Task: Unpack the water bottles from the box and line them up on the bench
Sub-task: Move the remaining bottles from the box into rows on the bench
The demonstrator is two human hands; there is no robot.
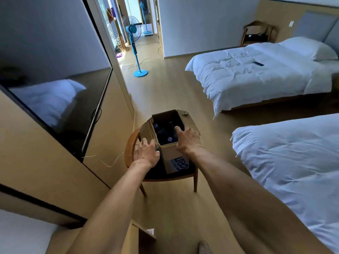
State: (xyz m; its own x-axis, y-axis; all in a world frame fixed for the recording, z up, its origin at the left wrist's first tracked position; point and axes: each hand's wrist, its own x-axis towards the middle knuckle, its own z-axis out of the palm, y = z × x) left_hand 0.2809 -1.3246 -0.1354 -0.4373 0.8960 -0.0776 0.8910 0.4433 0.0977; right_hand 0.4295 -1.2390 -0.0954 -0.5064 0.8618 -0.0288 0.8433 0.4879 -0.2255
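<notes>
Cardboard box [171, 143] sits open on a wooden chair [132, 162], and water bottles [166, 133] with purple caps stand inside it in the dark. Left hand [146, 153] lies flat on the box's left flap with fingers spread, holding nothing. Right hand [187, 137] rests on the right rim, fingers straight and reaching over the opening. 2 white beds [256, 74] are to the right. Blue fan [134, 44] stands far behind.

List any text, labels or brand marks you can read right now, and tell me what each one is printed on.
Blue print on a white label on the near side of the cardboard box: upside down from this view and too blurred to read for certain.
Bottles inside the box: only caps show, no readable labels.
Nothing else carries legible text.
</notes>
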